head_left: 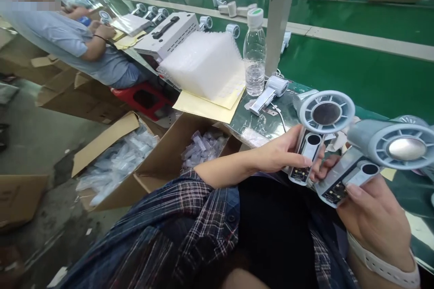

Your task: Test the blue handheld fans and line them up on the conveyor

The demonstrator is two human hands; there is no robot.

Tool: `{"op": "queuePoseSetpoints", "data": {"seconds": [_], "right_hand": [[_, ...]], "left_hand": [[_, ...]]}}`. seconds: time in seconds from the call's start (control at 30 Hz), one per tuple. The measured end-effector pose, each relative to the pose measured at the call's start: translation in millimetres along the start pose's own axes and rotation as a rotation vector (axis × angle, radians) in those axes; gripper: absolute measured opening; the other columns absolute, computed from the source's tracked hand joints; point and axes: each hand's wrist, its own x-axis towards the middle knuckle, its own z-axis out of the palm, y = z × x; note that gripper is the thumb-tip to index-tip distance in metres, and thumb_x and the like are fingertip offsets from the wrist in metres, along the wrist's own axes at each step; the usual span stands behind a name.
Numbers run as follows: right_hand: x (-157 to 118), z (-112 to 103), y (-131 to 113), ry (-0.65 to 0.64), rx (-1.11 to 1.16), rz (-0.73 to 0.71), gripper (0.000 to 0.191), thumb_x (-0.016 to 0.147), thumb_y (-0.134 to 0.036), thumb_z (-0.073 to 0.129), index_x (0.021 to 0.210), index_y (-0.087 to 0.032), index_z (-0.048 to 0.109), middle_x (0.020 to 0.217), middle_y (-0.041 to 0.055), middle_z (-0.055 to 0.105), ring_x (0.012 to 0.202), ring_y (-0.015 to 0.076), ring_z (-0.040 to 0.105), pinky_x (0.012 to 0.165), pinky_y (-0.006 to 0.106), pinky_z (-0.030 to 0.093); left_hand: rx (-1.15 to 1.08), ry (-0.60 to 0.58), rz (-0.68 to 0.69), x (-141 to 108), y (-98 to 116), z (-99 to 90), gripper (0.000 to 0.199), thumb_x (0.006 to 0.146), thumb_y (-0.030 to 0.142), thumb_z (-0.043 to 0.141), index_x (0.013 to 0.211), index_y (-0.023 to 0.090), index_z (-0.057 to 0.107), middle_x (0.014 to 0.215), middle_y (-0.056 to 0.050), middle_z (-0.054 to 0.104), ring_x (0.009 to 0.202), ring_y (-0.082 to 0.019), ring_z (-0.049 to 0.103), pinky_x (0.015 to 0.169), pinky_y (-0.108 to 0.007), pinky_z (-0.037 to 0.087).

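My left hand [283,151] is closed around the handle of a pale blue handheld fan [312,145]. Its round slotted head points up and a small circuit board shows low on the handle, near my thumb. Wrapped round a second handheld fan [354,169] is my right hand [376,210], its thumb beside a similar exposed board. The two fans are held side by side, close together, over the bench's near edge. Another handheld fan [266,97] lies on the green bench beyond my left hand, with a white cable beside it.
A water bottle [255,58] stands by a metal post [280,18]. Left of it are a bubble-wrapped block [206,63], yellow sheets [203,106] and a white device [169,34]. Cartons [162,158] with plastic-wrapped parts sit below. A co-worker [68,36] sits at left.
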Motion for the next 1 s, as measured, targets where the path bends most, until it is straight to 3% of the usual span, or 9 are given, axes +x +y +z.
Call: {"op": "queuePoseSetpoints", "data": {"seconds": [0.13, 0.33, 0.53, 0.73, 0.83, 1.0], "right_hand": [[2.0, 3.0, 2.2, 0.012, -0.029, -0.021, 0.037, 0.078, -0.041, 0.092, 0.105, -0.024, 0.073, 0.095, 0.0071, 0.071, 0.081, 0.0208, 0.07, 0.07, 0.032, 0.066], [10.1, 6.7, 3.8, -0.001, -0.031, 0.025, 0.044, 0.076, -0.043, 0.091, 0.111, -0.024, 0.074, 0.098, 0.008, 0.072, 0.081, 0.0201, 0.069, 0.072, 0.031, 0.065], [7.8, 9.9, 1.4, -0.016, -0.049, 0.006, 0.046, 0.071, -0.047, 0.093, 0.106, -0.024, 0.074, 0.097, 0.0086, 0.072, 0.081, 0.0219, 0.069, 0.071, 0.034, 0.065], [9.2, 8.1, 4.8, 0.012, -0.062, 0.007, 0.041, 0.072, -0.047, 0.092, 0.101, -0.024, 0.074, 0.092, 0.0091, 0.073, 0.078, 0.0243, 0.068, 0.067, 0.037, 0.064], [9.4, 9.0, 3.4, 0.024, -0.061, 0.025, 0.034, 0.075, -0.042, 0.089, 0.101, -0.025, 0.075, 0.091, 0.0086, 0.072, 0.079, 0.0239, 0.069, 0.067, 0.036, 0.064], [10.7, 11.4, 4.6, 0.047, -0.046, 0.039, 0.036, 0.078, -0.046, 0.086, 0.105, -0.024, 0.075, 0.092, 0.0067, 0.071, 0.072, 0.0213, 0.068, 0.061, 0.034, 0.062]], "left_hand": [[0.061, -0.005, 0.018, -0.2, -4.7, -10.4, 0.065, 0.078, 0.041, 0.093, 0.117, 0.023, 0.043, 0.092, 0.002, 0.067, 0.077, -0.016, 0.07, 0.079, -0.036, 0.057], [0.032, -0.042, -0.046, -5.3, 6.0, -7.2, 0.069, 0.084, 0.043, 0.091, 0.125, 0.024, 0.038, 0.093, 0.0, 0.072, 0.082, -0.019, 0.076, 0.088, -0.041, 0.061], [0.037, -0.061, 0.004, -3.7, 0.9, -8.7, 0.062, 0.085, 0.043, 0.09, 0.118, 0.022, 0.042, 0.091, 0.001, 0.071, 0.078, -0.016, 0.074, 0.08, -0.036, 0.06], [0.034, -0.077, 0.013, -4.0, -2.6, -11.5, 0.058, 0.084, 0.047, 0.09, 0.114, 0.022, 0.046, 0.086, 0.002, 0.072, 0.077, -0.018, 0.074, 0.08, -0.037, 0.059], [0.064, -0.021, 0.002, -4.0, -2.0, -12.2, 0.06, 0.081, 0.047, 0.092, 0.11, 0.022, 0.047, 0.083, 0.002, 0.072, 0.074, -0.017, 0.072, 0.079, -0.037, 0.059], [0.021, 0.187, -0.067, -1.2, -3.6, -8.5, 0.064, 0.078, 0.056, 0.088, 0.11, 0.023, 0.044, 0.079, 0.006, 0.067, 0.064, -0.014, 0.066, 0.066, -0.033, 0.055]]}}
